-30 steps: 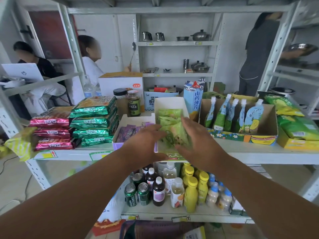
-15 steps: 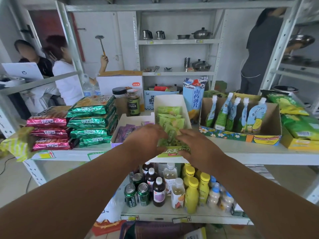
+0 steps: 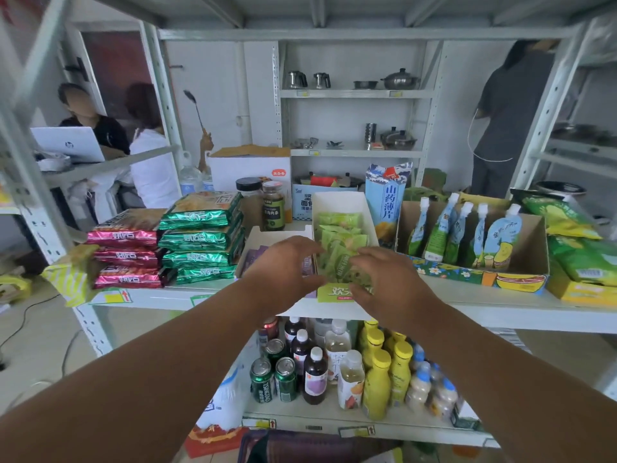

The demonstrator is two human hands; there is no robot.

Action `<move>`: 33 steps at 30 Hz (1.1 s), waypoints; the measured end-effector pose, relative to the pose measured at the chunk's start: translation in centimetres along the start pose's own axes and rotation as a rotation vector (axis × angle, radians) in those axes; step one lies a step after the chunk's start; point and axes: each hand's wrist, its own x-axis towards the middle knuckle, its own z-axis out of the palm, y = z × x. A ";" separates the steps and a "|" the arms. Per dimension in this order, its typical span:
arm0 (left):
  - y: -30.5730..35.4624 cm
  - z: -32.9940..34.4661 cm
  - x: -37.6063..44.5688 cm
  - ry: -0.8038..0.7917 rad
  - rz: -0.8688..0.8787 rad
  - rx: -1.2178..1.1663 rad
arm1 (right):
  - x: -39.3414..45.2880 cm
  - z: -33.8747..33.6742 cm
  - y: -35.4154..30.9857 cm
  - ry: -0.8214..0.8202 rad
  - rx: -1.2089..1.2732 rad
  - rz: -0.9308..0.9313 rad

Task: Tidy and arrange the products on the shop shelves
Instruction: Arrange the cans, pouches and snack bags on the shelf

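Note:
A white display box (image 3: 337, 200) on the middle shelf holds a row of green snack packets (image 3: 339, 228). My left hand (image 3: 283, 269) and my right hand (image 3: 384, 282) meet over the front of that box, fingers curled onto the nearest green packets. The front packets are partly hidden under my fingers. Beside it on the left stands a white box with purple packets (image 3: 253, 259), half covered by my left hand.
Stacks of green bags (image 3: 200, 238) and red bags (image 3: 127, 255) lie at the left. A cardboard tray of spouted pouches (image 3: 467, 235) stands right, with chip bags (image 3: 581, 255) beyond. Bottles and cans (image 3: 334, 365) fill the lower shelf. People stand behind the shelving.
Both hands have slid from the middle of the green packet box toward its front edge, drawing the front packets forward. A person behind at the left moved.

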 end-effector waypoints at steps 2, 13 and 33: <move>-0.1 -0.9 -0.7 0.030 -0.017 -0.060 | 0.1 -0.8 -0.8 0.025 0.024 0.013; 0.2 -1.1 2.9 0.257 -0.182 -0.523 | 4.7 -2.9 -1.6 0.213 0.215 0.195; 4.9 7.2 28.3 0.152 -0.031 -0.558 | 21.3 -5.4 12.4 0.141 -0.123 0.251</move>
